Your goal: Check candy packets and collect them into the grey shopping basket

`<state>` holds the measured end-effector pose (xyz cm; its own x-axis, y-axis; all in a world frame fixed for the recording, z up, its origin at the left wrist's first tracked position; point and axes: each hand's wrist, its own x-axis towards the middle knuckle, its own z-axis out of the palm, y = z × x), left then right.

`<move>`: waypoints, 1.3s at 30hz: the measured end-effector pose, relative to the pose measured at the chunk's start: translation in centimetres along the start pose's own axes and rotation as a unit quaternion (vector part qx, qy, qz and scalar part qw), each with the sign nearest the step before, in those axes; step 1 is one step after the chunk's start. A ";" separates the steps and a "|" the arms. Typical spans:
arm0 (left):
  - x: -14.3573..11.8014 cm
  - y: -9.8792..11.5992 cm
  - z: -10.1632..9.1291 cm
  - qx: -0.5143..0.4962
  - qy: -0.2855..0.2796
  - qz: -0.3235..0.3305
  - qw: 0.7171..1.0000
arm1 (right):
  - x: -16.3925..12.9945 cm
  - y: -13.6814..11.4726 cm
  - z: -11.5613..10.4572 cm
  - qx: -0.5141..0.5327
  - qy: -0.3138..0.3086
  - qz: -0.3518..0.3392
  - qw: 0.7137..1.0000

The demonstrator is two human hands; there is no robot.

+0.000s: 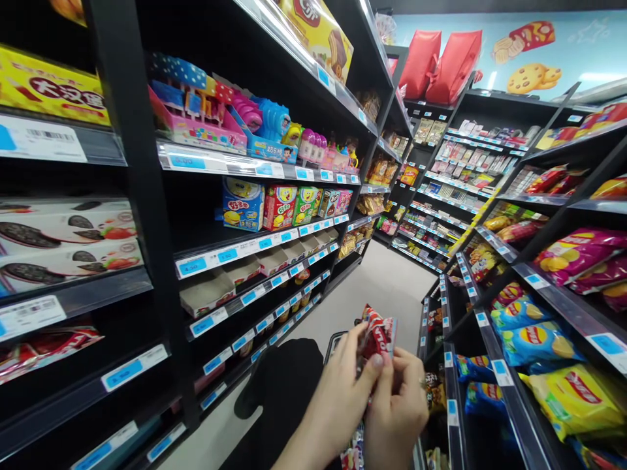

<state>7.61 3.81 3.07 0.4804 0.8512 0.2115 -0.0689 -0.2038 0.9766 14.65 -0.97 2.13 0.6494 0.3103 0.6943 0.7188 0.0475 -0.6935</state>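
A small red packet [378,331] with white lettering is held up between my two hands, in the lower middle of the view. My left hand [349,367] grips its left side, with the thumb across the front. My right hand [398,395] pinches the packet's lower right part, its fingers curled inward. The thumbs are close together at the bottom of the packet. Under my hands, partly hidden by them, is a dark-rimmed basket or cart [335,341] with colourful packaged goods [351,454] in it.
Black shelves line both sides of a narrow aisle. On the left stand candy toys [274,121], small snack boxes [243,203] and cardboard trays [208,294]. Chip bags [543,343] fill the right shelves. The pale floor [377,274] runs to a stocked back shelf [465,176].
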 end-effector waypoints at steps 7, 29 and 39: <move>0.6 0.2 -0.7 -0.422 -0.076 -0.101 0.898 | 0.6 0.9 -1.3 0.097 -0.105 -0.116 0.983; 1.0 0.3 -3.6 -0.081 -0.032 0.146 0.985 | 1.7 5.2 -5.9 0.242 -0.019 0.135 0.961; 0.2 1.5 -3.2 -0.060 0.035 0.061 0.996 | 1.6 2.0 -4.8 0.240 -0.012 0.153 0.959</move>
<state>4.82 5.18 4.67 0.4007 0.8556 0.3277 -0.2286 -0.2530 0.9401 18.30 -4.91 2.84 0.8013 0.4015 0.4435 0.2950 0.3797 -0.8768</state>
